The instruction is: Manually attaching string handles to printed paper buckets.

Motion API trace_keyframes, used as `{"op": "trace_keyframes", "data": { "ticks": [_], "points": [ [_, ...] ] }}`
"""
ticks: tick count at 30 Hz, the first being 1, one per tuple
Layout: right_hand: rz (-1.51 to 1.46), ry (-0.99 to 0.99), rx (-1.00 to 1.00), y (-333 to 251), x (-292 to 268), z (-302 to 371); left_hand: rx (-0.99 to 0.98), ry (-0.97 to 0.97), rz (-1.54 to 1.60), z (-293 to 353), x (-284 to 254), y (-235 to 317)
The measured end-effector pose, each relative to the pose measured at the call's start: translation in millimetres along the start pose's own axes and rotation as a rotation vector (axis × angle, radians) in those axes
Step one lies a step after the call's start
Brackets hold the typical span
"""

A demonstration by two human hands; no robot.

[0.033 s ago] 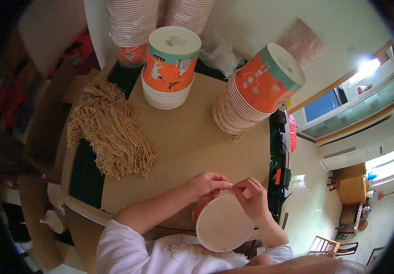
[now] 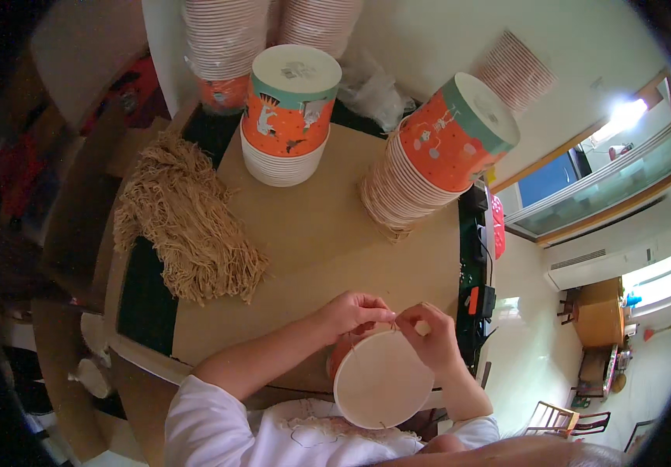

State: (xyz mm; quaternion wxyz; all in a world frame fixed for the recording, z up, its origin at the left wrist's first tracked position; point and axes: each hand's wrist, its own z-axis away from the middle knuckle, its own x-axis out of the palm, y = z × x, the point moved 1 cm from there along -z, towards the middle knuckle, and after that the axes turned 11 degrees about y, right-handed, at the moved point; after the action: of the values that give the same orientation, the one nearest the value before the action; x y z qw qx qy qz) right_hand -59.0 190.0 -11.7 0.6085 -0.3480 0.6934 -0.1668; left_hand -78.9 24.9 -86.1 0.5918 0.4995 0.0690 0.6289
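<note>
A paper bucket (image 2: 386, 381) is tilted close against my body, its pale open mouth facing up toward me and a sliver of its orange side showing. At its far rim my left hand (image 2: 357, 315) pinches a thin tan cord (image 2: 394, 325). Just to the right, my right hand (image 2: 431, 335) has its thumb and fingertips closed on the same cord. A short end of cord also shows at the bucket's near rim. On the left of the table lies a thick bundle of loose tan cords (image 2: 191, 222).
An upside-down stack of orange and green paper buckets (image 2: 289, 124) stands at the back. Another stack (image 2: 444, 144) leans at the right, with cords along its rims. Behind are plastic-wrapped stacks (image 2: 226, 39) and a crumpled clear bag (image 2: 378, 97). Cardboard (image 2: 312, 257) covers the tabletop.
The fingers of my right hand have shifted very slightly at the cord. Everything else looks the same.
</note>
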Motion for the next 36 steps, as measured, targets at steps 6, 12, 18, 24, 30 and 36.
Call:
{"op": "trace_keyframes", "data": {
  "ticks": [6,12,18,24,30,36],
  "points": [
    [-0.181,-0.167,0.21,13.9,0.2,-5.0,-0.018,-0.08,-0.035,-1.5,3.9,3.7],
    [0.116,0.108,-0.139,-3.2,4.8,7.9,-0.122,-0.083,-0.003,-11.4,-2.8,-7.8],
    [0.254,0.156,-0.334,-12.0,3.6,11.7,-0.13,-0.049,0.042,-7.3,0.9,-3.6],
    [0.287,0.083,-0.373,-15.9,-0.8,15.4,-0.088,-0.023,0.113,-3.2,1.8,-4.8],
    [0.19,0.006,-0.28,-11.0,-6.5,12.6,-0.004,-0.09,0.131,0.3,-0.4,-4.6],
    [-0.188,-0.047,0.113,12.2,-16.5,3.8,-0.032,-0.035,0.073,1.9,1.2,-3.5]
  ]
}}
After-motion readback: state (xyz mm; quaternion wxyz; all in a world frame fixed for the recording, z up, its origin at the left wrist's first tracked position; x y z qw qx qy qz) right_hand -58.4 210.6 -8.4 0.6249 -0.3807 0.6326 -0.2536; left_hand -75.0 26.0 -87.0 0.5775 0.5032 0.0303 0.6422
